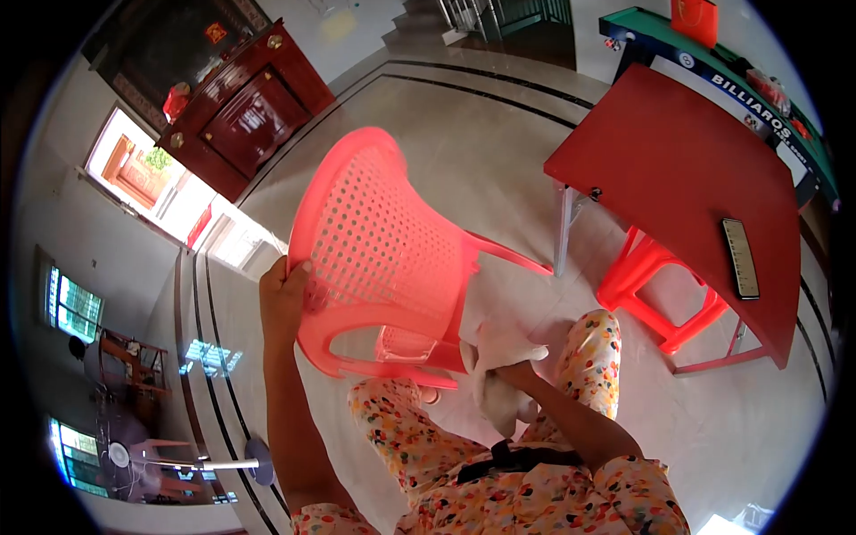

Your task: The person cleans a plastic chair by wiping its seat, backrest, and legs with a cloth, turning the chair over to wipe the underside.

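A pink plastic armchair [383, 236] with a perforated back stands tilted before me. My left hand [285, 299] is closed around the edge of its backrest, thumb on the near face. In my right hand [517, 376] is a crumpled white cloth [501, 357], held low in front of my knees beside the chair's front edge. The cloth hides most of the right fingers and hangs down on both sides of them.
To the right is a red table [687, 178] with a phone [740, 259] on it and a red plastic stool [660, 290] under it. Behind stands a billiards table [642, 25]. A pedestal fan [120, 455] is at lower left, a dark red cabinet [259, 116] at upper left.
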`<control>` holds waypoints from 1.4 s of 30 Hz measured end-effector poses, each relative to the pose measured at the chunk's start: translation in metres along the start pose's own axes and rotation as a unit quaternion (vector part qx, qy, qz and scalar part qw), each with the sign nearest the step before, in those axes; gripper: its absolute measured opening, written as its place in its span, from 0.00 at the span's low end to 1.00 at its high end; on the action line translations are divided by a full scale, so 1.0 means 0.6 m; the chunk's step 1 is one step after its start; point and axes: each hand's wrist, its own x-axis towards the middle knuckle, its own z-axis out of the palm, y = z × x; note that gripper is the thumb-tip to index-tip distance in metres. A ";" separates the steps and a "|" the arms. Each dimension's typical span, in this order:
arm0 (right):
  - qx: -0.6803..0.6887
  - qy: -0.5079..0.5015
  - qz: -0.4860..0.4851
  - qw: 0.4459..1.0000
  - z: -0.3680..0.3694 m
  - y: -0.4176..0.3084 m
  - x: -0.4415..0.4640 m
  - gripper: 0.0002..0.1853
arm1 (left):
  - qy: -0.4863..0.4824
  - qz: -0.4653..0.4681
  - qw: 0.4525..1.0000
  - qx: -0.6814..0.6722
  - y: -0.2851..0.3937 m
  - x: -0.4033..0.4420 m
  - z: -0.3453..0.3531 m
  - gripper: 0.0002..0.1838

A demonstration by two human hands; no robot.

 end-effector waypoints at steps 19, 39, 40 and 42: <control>0.216 -0.235 0.146 0.936 0.035 0.038 -0.092 0.14 | 0.066 -0.055 0.996 0.016 -0.003 0.070 -0.029 0.10; 0.792 0.151 0.347 0.479 0.137 0.168 0.033 0.11 | 0.169 -0.115 0.974 -0.093 -0.148 0.057 -0.068 0.09; 0.783 0.165 0.356 0.482 0.138 0.167 0.040 0.11 | 0.166 -0.112 0.976 -0.091 -0.142 0.042 -0.062 0.09; 0.773 0.189 0.364 0.484 0.139 0.169 0.057 0.12 | 0.150 -0.057 0.981 -0.112 -0.124 0.014 -0.051 0.07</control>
